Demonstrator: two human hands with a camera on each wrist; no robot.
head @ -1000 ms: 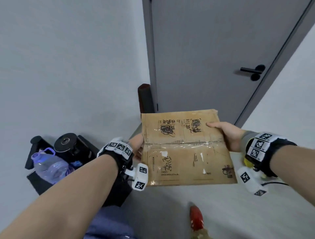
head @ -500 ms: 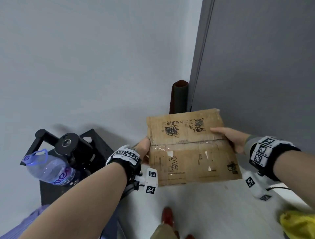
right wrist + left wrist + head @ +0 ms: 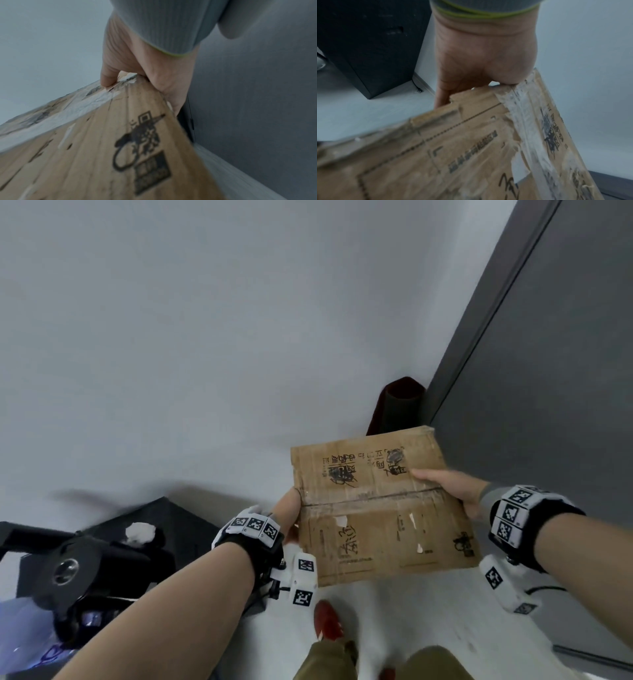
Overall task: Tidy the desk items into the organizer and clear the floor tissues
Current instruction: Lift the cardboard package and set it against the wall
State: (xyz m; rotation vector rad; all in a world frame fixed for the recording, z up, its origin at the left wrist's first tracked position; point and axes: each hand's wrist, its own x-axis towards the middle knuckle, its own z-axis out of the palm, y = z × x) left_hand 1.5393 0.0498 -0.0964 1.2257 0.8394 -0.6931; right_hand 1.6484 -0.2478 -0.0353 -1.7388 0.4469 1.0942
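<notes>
I hold a flat brown cardboard piece (image 3: 380, 508) with black print and a strip of clear tape across its middle, level in front of me above the floor. My left hand (image 3: 291, 508) grips its left edge, thumb on top, fingers hidden beneath. My right hand (image 3: 448, 487) grips the right edge, thumb on top. The left wrist view shows the cardboard (image 3: 471, 148) under my left hand (image 3: 481, 65); in the right wrist view my right hand (image 3: 137, 75) pinches the cardboard (image 3: 111, 148) at the taped seam. A crumpled white tissue (image 3: 140, 533) lies on the black stand at left.
A black stand (image 3: 164, 522) with a black round device (image 3: 68, 570) and a plastic water bottle (image 3: 24, 635) sits at lower left. A dark rolled mat (image 3: 400, 405) leans in the corner beside the grey door (image 3: 548, 405). My red shoe (image 3: 329, 619) is on the pale floor.
The view has swung left: the door has slid to the right edge and the black stand sits lower left. A white tissue on the stand has come into view. Both hands keep holding the cardboard.
</notes>
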